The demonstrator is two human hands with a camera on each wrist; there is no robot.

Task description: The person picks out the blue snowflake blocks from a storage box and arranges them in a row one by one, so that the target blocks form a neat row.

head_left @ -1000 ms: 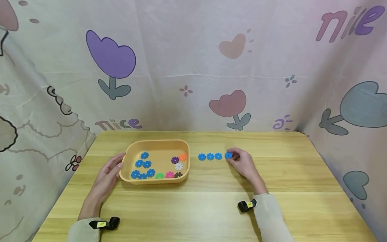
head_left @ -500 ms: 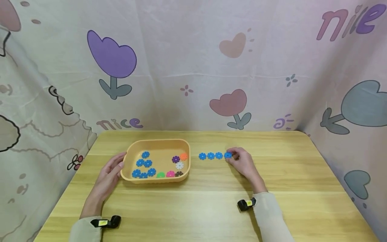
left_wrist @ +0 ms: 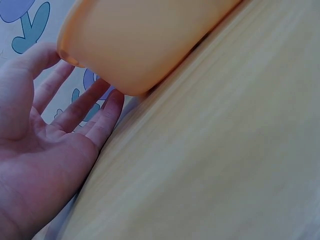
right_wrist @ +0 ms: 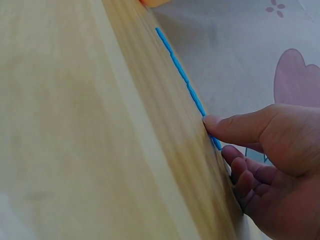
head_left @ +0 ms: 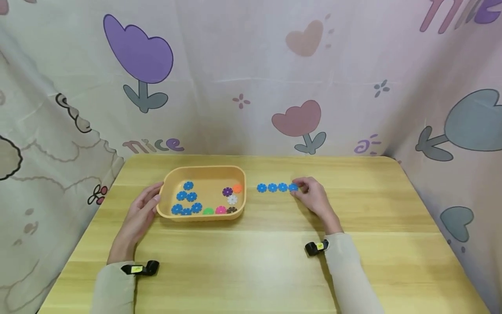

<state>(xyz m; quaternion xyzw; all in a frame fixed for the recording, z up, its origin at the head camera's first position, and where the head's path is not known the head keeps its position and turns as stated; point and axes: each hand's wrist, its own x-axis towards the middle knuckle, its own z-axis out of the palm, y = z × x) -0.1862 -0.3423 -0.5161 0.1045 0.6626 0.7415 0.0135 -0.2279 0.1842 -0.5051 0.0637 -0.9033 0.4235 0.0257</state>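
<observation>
My right hand (head_left: 313, 196) pinches a blue flower-shaped plastic disc (head_left: 293, 187) between thumb and fingers. That disc lies at the right end of a straight row of blue discs (head_left: 272, 188) and meets its neighbour edge to edge. Seen from the right wrist, the row (right_wrist: 179, 68) looks like one thin blue line low over the table. At the left, my left hand (head_left: 139, 213) holds the left end of a yellow plastic tray (head_left: 204, 218), thumb at the rim. In the left wrist view the fingertips touch the tray's outer wall (left_wrist: 135, 50).
Inside the tray lie several loose blue discs (head_left: 191, 196), with purple (head_left: 227, 192), orange (head_left: 237, 188), white (head_left: 232, 199), green (head_left: 208, 211), pink (head_left: 221, 210) and dark brown (head_left: 232, 210) ones at the right and front. A printed curtain (head_left: 219, 56) hangs behind the wooden table (head_left: 235, 270).
The pinched blue disc has moved left, closing the gap to the row's last disc. My left hand stays at the tray. The head view has tilted slightly, shifting everything upward.
</observation>
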